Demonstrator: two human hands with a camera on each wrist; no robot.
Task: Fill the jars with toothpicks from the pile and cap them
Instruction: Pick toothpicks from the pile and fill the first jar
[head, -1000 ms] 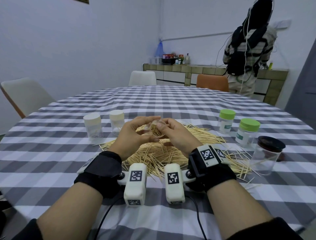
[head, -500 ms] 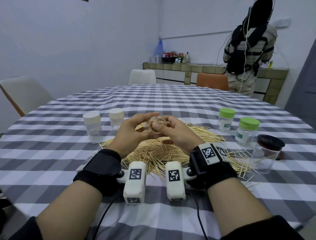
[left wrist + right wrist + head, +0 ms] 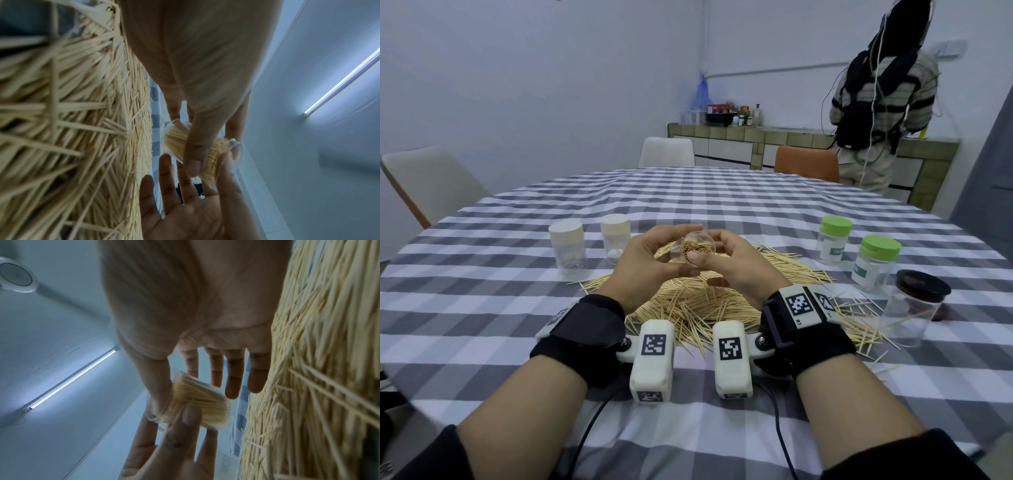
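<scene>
Holding a small clear jar (image 3: 693,248) packed with toothpicks above the pile (image 3: 702,301), the left hand (image 3: 650,263) grips its body while the right hand (image 3: 736,270) pinches its rim with thumb and forefinger. Compared with a second ago, the jar's open mouth is tipped more toward the person. It looks full, so capping probably comes next.

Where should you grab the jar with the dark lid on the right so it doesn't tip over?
Probably around its clear side wall, below the lid. The dark-lidded jar stands upright on the table at the pile's right edge, so the right hand could come in from the near right side, where no other jar stands. The lid is wider than the body, so gripping under it should stop it slipping.
</scene>
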